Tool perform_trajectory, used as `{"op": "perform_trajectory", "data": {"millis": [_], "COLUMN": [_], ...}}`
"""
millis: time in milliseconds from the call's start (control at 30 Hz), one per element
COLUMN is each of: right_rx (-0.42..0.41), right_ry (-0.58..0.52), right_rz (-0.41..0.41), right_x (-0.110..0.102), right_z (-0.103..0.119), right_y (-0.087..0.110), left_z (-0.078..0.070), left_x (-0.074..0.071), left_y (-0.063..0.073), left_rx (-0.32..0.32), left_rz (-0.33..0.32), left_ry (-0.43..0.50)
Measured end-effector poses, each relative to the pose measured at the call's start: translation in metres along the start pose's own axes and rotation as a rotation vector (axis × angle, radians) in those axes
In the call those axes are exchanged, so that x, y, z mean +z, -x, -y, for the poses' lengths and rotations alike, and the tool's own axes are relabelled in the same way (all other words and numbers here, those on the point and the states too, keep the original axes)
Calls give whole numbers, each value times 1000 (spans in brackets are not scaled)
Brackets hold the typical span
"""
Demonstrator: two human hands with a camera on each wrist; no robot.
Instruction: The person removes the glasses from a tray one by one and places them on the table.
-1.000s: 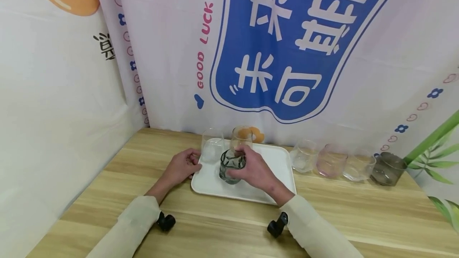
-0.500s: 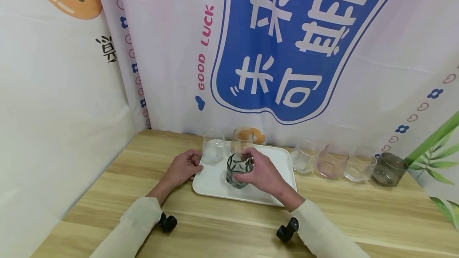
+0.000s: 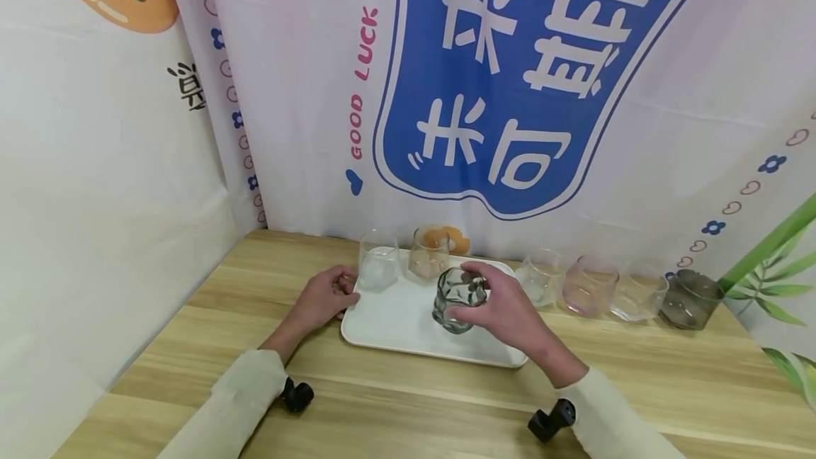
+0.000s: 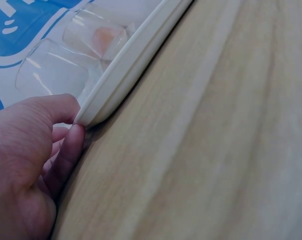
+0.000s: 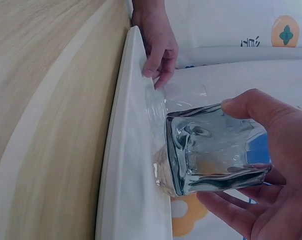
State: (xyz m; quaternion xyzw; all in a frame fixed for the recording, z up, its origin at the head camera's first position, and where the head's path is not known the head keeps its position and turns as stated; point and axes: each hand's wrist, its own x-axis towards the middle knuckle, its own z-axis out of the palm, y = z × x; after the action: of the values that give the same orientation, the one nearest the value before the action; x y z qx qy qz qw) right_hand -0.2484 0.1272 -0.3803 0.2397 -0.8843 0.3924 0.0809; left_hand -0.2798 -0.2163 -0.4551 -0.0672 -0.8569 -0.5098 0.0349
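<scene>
My right hand (image 3: pixel 506 307) grips a smoky grey-green glass tumbler (image 3: pixel 451 303) with thumb and fingers around its sides, over the right half of a white tray (image 3: pixel 382 324). In the right wrist view the tumbler (image 5: pixel 211 145) has thick, faceted walls, and its base is right by the tray's surface. At the tray's left edge my left hand (image 3: pixel 325 297) pinches the rim; the left wrist view shows thumb and finger at the tray's corner (image 4: pixel 93 107). A clear glass (image 3: pixel 377 271) and a faintly amber glass (image 3: pixel 428 257) stand at the back of the tray.
Right of the tray a row of glasses lines the table's back: a clear one (image 3: pixel 540 289), a pinkish one (image 3: pixel 589 292), another clear one (image 3: pixel 637 303) and a dark grey one (image 3: pixel 690 307). A printed cloth (image 3: pixel 306 183) hangs behind the wooden table (image 3: pixel 395 402).
My right hand has carried the grey-green tumbler rightward across the tray, from near the middle to the right half, uncovering the amber glass. The left hand has stayed at the rim.
</scene>
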Motion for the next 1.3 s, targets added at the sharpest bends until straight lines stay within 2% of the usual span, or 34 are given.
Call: {"op": "perform_trajectory", "data": {"millis": [300,600,867,1067,1300], "right_rx": [32,36,65,116,205], "right_ry": [41,116,176,235,248], "right_rz": [-50,-102,-110,-113,-103], "right_x": [-34,-73,-102,-116,-133], "right_z": [-14,-27,-36,-47,-63], "right_y": [24,52,71,83,98], "left_z": [-4,0,0,-1,1], "left_x": [2,4,1,1,2], "left_y": [0,0,1,1,1], "left_rx": [-12,-4,9,-4,-7], "left_rz": [-4,-6,-12,-12,-19], "left_ry": [-13,-5,-13,-14,-29]}}
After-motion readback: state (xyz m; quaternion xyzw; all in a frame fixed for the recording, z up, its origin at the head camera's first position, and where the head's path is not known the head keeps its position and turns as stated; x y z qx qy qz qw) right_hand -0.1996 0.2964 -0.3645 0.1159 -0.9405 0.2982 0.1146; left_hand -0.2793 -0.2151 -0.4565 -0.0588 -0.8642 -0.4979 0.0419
